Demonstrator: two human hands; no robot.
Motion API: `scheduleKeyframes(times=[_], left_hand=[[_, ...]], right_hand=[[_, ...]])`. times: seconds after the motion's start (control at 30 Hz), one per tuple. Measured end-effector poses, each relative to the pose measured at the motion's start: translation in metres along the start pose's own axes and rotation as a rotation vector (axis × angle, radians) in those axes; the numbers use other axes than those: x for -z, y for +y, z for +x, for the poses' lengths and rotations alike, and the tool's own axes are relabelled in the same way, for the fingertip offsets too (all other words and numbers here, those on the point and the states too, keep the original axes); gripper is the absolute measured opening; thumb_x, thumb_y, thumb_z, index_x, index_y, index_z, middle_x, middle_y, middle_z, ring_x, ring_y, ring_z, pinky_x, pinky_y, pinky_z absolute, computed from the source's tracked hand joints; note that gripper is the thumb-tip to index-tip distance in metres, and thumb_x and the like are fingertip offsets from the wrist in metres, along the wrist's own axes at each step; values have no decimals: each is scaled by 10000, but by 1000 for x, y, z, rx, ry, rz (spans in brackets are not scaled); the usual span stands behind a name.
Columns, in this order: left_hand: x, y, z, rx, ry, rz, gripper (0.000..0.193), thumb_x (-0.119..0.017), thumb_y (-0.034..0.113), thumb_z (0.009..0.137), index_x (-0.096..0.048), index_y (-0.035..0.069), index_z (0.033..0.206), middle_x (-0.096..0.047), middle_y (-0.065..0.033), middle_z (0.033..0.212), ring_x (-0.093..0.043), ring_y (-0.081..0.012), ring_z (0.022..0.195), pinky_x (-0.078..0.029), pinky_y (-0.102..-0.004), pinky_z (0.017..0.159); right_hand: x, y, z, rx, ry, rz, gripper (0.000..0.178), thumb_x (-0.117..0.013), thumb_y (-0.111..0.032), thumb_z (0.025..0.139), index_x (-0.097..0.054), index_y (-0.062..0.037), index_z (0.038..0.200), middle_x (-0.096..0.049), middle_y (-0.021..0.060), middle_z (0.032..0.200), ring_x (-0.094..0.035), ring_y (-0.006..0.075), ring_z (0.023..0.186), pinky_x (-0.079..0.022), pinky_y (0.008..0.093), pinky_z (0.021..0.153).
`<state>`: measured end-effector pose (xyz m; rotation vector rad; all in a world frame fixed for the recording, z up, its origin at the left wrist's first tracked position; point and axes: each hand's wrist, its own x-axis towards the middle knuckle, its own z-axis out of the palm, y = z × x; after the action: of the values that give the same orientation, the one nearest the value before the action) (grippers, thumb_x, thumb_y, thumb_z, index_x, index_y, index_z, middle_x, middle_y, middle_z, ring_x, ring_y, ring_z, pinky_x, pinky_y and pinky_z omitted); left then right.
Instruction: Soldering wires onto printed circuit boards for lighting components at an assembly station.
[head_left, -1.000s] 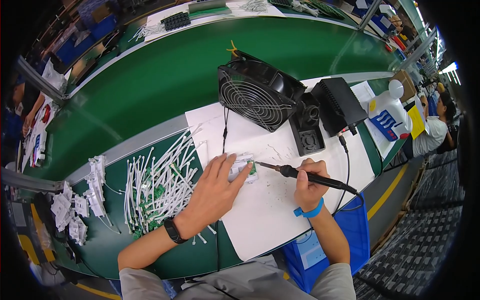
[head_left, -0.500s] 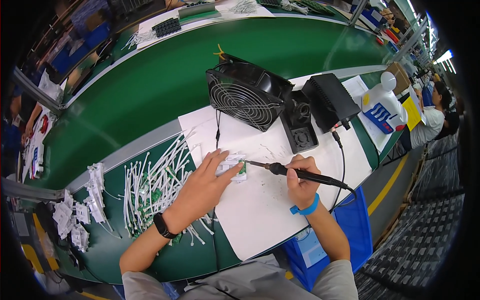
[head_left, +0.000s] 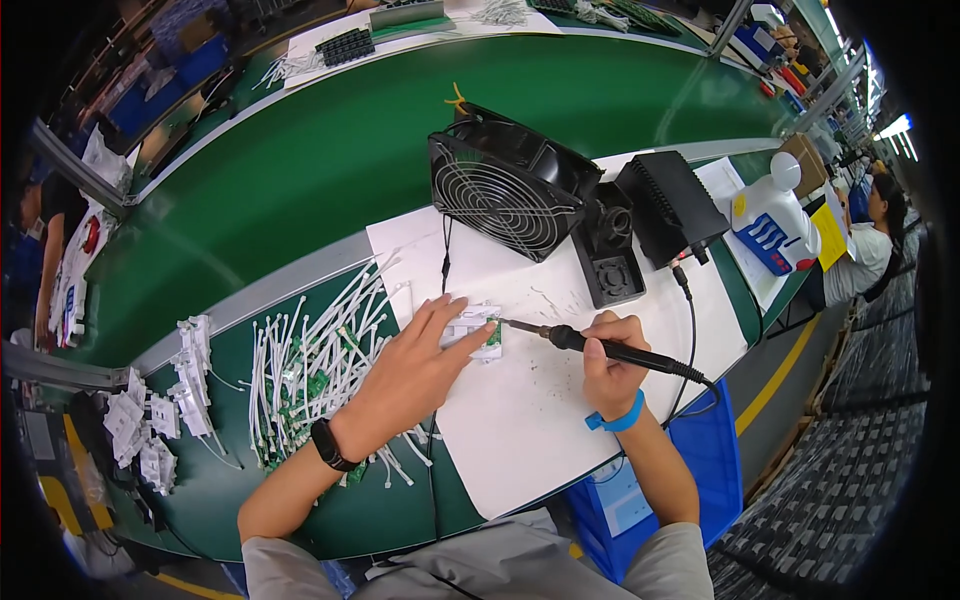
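Note:
My left hand (head_left: pixel 408 362), a dark band on its wrist, lies with fingers stretched out over a small white plastic part (head_left: pixel 466 320). Its thumb rests across the part, which lies flat on a white sheet (head_left: pixel 520 430). At the part's right end sits a small green circuit board (head_left: pixel 494 337). My right hand (head_left: pixel 612 368), with a blue wrist strap, is closed around a soldering iron (head_left: pixel 585 342). The iron's tip points left and is at the board's upper edge; whether it touches is too small to tell. White cables with green boards (head_left: pixel 320 375) are heaped left of my left hand.
Beyond the sheet stand a black fan (head_left: pixel 505 195), a black soldering-iron holder (head_left: pixel 608 270) and a black power box (head_left: pixel 672 208). A white jug (head_left: pixel 775 220) stands farther right. White plastic parts (head_left: pixel 190 370) lie at left. A blue bin (head_left: pixel 705 450) is below the table edge.
The view has shifted slightly, moving the table things a little to the right in the picture. Both hands keep their hold and place at the white part, the iron's tip still at the board.

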<state>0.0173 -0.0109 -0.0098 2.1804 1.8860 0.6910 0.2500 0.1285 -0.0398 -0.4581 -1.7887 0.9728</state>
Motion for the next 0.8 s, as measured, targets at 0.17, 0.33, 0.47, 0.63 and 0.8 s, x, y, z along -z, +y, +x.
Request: scheduleKeyframes(times=[0.17, 0.33, 0.47, 0.63, 0.8], left_hand=[[-2, 0, -1, -11, -5, 45, 523, -722, 31, 874, -634, 125, 1381, -505, -202, 1425, -499, -402, 1335, -467, -440, 1096], [-1, 0, -1, -16, -2, 68, 517, -723, 32, 873, -638, 127, 1373, -518, -199, 1425, -510, -403, 1346, -470, -446, 1105], [0, 1, 0, -21, -1, 102, 517, -725, 31, 866, -639, 128, 1367, -527, -197, 1430, -522, -401, 1356, -493, -443, 1092], [1, 2, 1, -32, 3, 94, 636, -625, -104, 768, -646, 109, 1366, -525, -217, 1436, -494, -406, 1384, -565, -417, 978], [0, 2, 2, -29, 2, 91, 632, -630, -99, 772, -647, 116, 1366, -525, -218, 1434, -495, -406, 1384, -584, -409, 936]], right_hand=[[-1, -1, 0, -28, -12, 3, 132, -682, -15, 914, -551, -2, 921, -573, 82, 678, -477, 118, 562, -373, 267, 538], [1, -1, -2, -2, 41, 22, 118, -664, -11, 908, -546, -2, 910, -567, 81, 675, -478, 117, 563, -375, 271, 534], [4, 2, -6, 31, 12, 100, 134, -672, -46, 906, -546, 0, 903, -564, 82, 668, -477, 120, 552, -377, 272, 523], [4, -1, -2, 47, -42, 94, 135, -676, -61, 902, -555, 1, 897, -553, 82, 645, -482, 137, 533, -379, 276, 507], [4, -3, -1, 44, -82, 86, 123, -678, -50, 889, -565, -4, 896, -548, 80, 627, -496, 151, 515, -389, 278, 501]])
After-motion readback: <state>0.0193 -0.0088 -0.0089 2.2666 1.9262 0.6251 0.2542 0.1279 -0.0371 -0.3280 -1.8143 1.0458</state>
